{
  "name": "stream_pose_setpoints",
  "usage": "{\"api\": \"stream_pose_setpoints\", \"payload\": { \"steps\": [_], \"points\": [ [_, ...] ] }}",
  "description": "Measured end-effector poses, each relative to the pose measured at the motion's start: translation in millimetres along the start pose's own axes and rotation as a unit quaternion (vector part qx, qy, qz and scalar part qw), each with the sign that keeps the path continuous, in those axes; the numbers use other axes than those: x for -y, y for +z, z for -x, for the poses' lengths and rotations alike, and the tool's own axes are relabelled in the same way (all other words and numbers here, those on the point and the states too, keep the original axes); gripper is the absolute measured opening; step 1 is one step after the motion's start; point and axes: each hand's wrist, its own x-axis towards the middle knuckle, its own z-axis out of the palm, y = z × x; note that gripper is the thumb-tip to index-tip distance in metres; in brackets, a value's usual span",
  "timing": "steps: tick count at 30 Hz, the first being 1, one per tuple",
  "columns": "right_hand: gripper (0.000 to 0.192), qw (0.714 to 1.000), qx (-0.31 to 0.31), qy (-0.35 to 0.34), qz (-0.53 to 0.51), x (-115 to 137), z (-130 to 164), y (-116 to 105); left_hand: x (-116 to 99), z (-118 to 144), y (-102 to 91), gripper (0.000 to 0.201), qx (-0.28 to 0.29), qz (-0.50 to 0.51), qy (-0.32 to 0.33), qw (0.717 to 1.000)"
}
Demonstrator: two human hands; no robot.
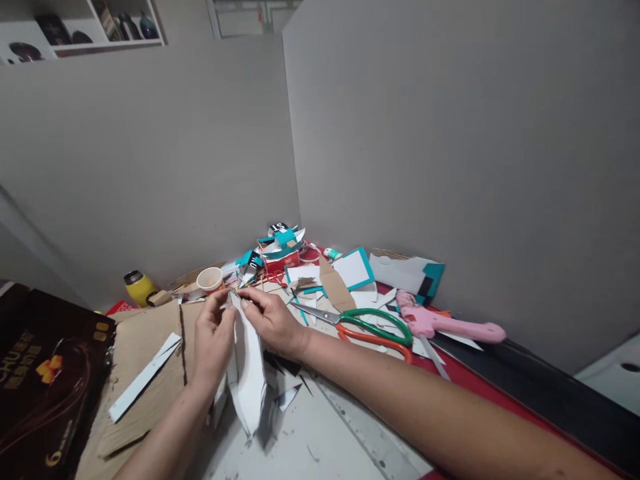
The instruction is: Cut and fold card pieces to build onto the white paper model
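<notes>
left hand (214, 341) and right hand (273, 323) pinching white card piece (250, 373), scissors (367, 327) nearby

white card piece (249, 373) | long, pointed, folded | upright on edge | above grey table, beside cardboard

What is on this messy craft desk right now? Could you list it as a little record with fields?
Setting: cluttered table in a corner between grey walls
Left hand: pinching the top of a white card piece
Right hand: pinching the same top edge from the other side
White card piece: folded, standing upright between both hands
Right of the hands: green-and-orange scissors, pink glue gun
Left of the hands: brown cardboard, white strip, dark box
Behind: paper cup, yellow bottle, teal and white scraps
</notes>
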Motion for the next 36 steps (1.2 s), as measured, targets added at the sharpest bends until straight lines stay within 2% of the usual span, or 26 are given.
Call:
{"api": "stream_pose_setpoints", "payload": {
  "steps": [2, 4, 12, 18, 25, 27, 30, 33, 36],
  "points": [
    [0.026, 1.0, 0.009, -0.009, 0.017, -0.2, -2.0, -2.4, 1.0, 1.2, 0.1, 0.031, 0.032, -0.007, -0.007, 0.999],
    [0.023, 0.999, 0.014, -0.009, 0.034, -0.2, -4.2, -4.7, 1.4, 3.0, 0.3, 0.032, 0.04, -0.025, -0.002, 0.999],
    [0.014, 0.996, 0.026, 0.031, 0.076, -0.2, -4.7, -6.3, 8.6, 9.1, 0.5, 0.032, 0.009, -0.137, 0.081, 0.987],
    [0.014, 0.997, 0.017, 0.034, 0.071, -5.1, -1.8, -3.4, 22.8, 11.1, 3.8, 0.035, 0.011, -0.134, 0.116, 0.984],
    [0.017, 0.996, -0.002, 0.025, 0.082, -4.0, -0.1, 1.0, 24.7, 14.3, 4.6, 0.036, 0.007, -0.15, 0.152, 0.977],
    [0.015, 0.995, -0.007, 0.03, 0.092, -1.9, -0.7, 1.4, 25.8, 14.5, 4.5, 0.037, 0.005, -0.147, 0.149, 0.978],
    [0.012, 0.994, -0.019, 0.036, 0.101, 1.7, -2.5, 0.8, 26.0, 13.7, 4.9, 0.037, -0.011, -0.125, 0.111, 0.986],
    [0.01, 0.994, -0.023, 0.028, 0.101, 5.0, -4.1, -0.9, 23.5, 12.3, 5.0, 0.039, 0.0, -0.101, 0.084, 0.991],
    [0.013, 0.994, -0.019, 0.018, 0.103, 7.0, -4.7, -3.2, 20.9, 11.4, 4.3, 0.042, 0.013, -0.108, 0.088, 0.99]
  ]
}}
